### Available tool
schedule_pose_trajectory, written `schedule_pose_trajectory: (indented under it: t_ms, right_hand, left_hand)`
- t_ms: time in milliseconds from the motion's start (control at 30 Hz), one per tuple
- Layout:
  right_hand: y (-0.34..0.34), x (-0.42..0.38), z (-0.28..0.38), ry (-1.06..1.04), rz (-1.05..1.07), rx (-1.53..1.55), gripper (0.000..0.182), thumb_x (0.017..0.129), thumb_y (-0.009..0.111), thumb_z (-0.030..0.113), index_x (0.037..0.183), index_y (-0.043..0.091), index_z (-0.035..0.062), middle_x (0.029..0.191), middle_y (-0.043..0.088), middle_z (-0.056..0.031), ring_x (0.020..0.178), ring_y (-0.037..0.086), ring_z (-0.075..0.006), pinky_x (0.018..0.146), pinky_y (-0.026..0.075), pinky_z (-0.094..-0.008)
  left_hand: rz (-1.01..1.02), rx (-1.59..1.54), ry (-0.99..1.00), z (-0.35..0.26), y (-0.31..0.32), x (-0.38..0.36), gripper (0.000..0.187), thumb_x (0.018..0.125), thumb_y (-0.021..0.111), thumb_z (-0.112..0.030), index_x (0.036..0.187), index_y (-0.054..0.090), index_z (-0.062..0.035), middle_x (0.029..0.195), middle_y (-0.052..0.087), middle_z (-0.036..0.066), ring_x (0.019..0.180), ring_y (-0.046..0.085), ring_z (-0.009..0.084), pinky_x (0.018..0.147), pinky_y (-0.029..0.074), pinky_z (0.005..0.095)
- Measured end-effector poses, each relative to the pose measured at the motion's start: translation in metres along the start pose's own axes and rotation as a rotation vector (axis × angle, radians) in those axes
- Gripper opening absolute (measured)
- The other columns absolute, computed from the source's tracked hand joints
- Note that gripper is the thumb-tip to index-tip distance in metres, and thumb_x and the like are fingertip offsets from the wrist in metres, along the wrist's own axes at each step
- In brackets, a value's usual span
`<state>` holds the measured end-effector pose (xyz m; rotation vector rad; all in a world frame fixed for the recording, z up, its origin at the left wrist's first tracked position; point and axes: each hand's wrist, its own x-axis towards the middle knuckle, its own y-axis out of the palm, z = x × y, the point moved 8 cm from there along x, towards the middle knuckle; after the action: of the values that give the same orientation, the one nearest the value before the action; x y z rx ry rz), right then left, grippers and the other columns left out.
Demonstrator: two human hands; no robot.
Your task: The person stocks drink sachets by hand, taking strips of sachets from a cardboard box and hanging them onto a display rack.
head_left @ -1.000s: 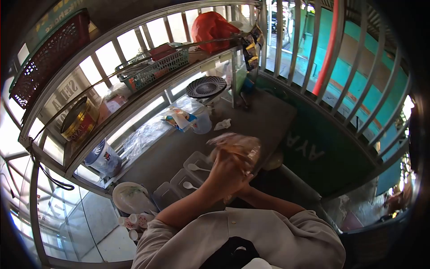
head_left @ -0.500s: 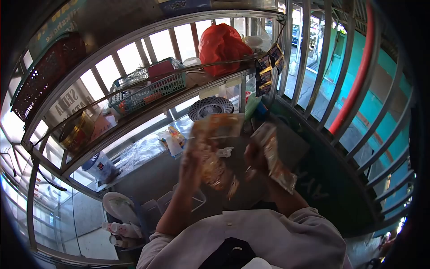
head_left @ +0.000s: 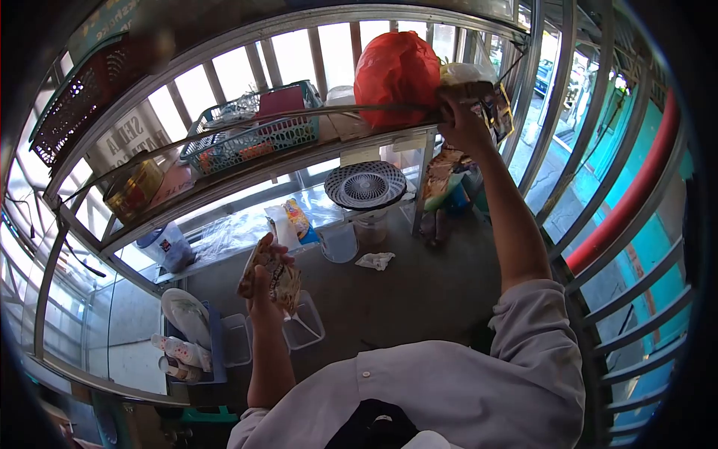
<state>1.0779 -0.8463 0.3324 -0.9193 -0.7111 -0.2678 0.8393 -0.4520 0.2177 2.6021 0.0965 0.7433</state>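
The scene is a small street stall fenced with metal bars [head_left: 568,150], daylight pouring through on every side and a teal wall with a red pipe [head_left: 628,202] outside to the right. A grey counter [head_left: 419,299] runs below, holding a crumpled tissue [head_left: 375,260], a clear plastic cup [head_left: 340,241], a round slotted fan [head_left: 366,185] and, at the near edge, clear plastic containers [head_left: 303,329]. To the far left sit a white plate [head_left: 187,316] and stacked small cups [head_left: 178,350]. Above the counter a metal shelf [head_left: 299,153] carries a gold tin [head_left: 134,191], a teal basket [head_left: 250,135] and a red plastic bag [head_left: 396,71]. The left hand [head_left: 265,280] is closed around a snack packet [head_left: 269,277], held up over the containers. The right hand [head_left: 465,123] reaches high to the shelf's right end, fingers gripping hanging sachets [head_left: 490,108] just beside the red bag.
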Motion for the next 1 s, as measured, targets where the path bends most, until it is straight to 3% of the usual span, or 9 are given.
schedule_pose_trajectory:
  t_ms: [133,200,267,333,367,433,633,767,1000]
  right_hand:
    - [0.003,-0.001,0.014,-0.189,0.065,-0.189,0.073,0.072,0.072,0.031,0.136,0.042,0.0148,0.122,0.056,-0.0166,0.106,0.060,-0.0333,0.089,0.048,-0.0408]
    - [0.019,0.006,0.000,-0.100,0.299,0.271,0.065,0.077,0.069,0.032,0.133,0.044,0.0079,0.115,0.059,-0.0167,0.097,0.062,-0.0341,0.086,0.050,-0.0399]
    - [0.024,0.020,-0.011,-0.022,0.359,0.348,0.054,0.083,0.064,0.031,0.126,0.049,0.0020,0.106,0.061,-0.0148,0.092,0.063,-0.0338,0.084,0.051,-0.0385]
    - [0.017,0.014,0.013,-0.755,0.039,-0.088,0.043,0.084,0.060,0.029,0.120,0.054,0.0068,0.096,0.064,-0.0131,0.094,0.062,-0.0326,0.084,0.051,-0.0393]
    - [0.019,0.013,0.009,-0.755,0.041,-0.086,0.043,0.084,0.060,0.029,0.120,0.054,0.0068,0.096,0.064,-0.0131,0.094,0.062,-0.0326,0.084,0.051,-0.0393]
    - [0.018,0.022,-0.002,-0.194,0.157,-0.217,0.047,0.080,0.064,0.024,0.124,0.054,0.0096,0.105,0.064,-0.0171,0.097,0.063,-0.0330,0.085,0.049,-0.0418]
    - [0.012,0.014,0.048,-0.430,-0.117,-0.479,0.027,0.068,0.065,0.021,0.090,0.059,0.0070,0.081,0.061,-0.0149,0.081,0.062,-0.0352,0.072,0.050,-0.0445]
    - [0.012,0.006,0.046,-0.524,-0.144,-0.300,0.020,0.069,0.062,0.018,0.085,0.060,0.0072,0.075,0.060,-0.0143,0.077,0.062,-0.0364,0.071,0.049,-0.0450]
    - [0.005,0.011,0.035,-0.334,0.132,-0.260,0.021,0.077,0.056,0.025,0.084,0.064,0.0073,0.081,0.064,-0.0170,0.081,0.063,-0.0364,0.074,0.049,-0.0461]
  left_hand:
    - [0.004,-0.107,-0.053,0.006,-0.002,-0.003,0.058,0.094,0.052,-0.038,0.133,0.043,0.0039,0.109,0.057,0.011,0.098,0.058,0.0169,0.087,0.046,0.0307]
    - [0.014,-0.067,-0.052,0.010,0.000,-0.003,0.059,0.094,0.052,-0.038,0.133,0.042,0.0044,0.109,0.057,0.011,0.098,0.058,0.0171,0.087,0.046,0.0309]
    - [0.029,-0.033,-0.051,0.013,0.005,-0.004,0.060,0.094,0.051,-0.039,0.133,0.042,0.0048,0.108,0.057,0.011,0.098,0.058,0.0173,0.088,0.046,0.0311]
    - [0.012,-0.039,-0.076,0.018,0.008,-0.006,0.061,0.094,0.051,-0.040,0.133,0.041,0.0056,0.108,0.057,0.011,0.097,0.058,0.0170,0.087,0.047,0.0310]
    - [0.011,-0.038,-0.077,0.019,0.010,-0.007,0.061,0.094,0.051,-0.040,0.133,0.041,0.0056,0.108,0.057,0.011,0.097,0.058,0.0170,0.087,0.047,0.0310]
    - [0.047,-0.067,-0.077,0.021,0.016,-0.009,0.060,0.094,0.050,-0.039,0.133,0.042,0.0059,0.108,0.057,0.011,0.097,0.058,0.0168,0.087,0.047,0.0309]
    - [0.081,-0.064,-0.119,0.023,0.024,-0.018,0.059,0.094,0.051,-0.037,0.134,0.041,0.0059,0.109,0.057,0.011,0.098,0.058,0.0159,0.087,0.047,0.0298]
    - [0.090,-0.010,-0.103,0.020,0.028,-0.022,0.055,0.095,0.051,-0.033,0.134,0.042,0.0054,0.109,0.058,0.011,0.098,0.057,0.0145,0.087,0.046,0.0287]
    - [0.043,0.062,-0.035,0.014,0.027,-0.022,0.048,0.094,0.053,-0.025,0.131,0.046,0.0050,0.108,0.059,0.011,0.097,0.057,0.0140,0.086,0.045,0.0281]
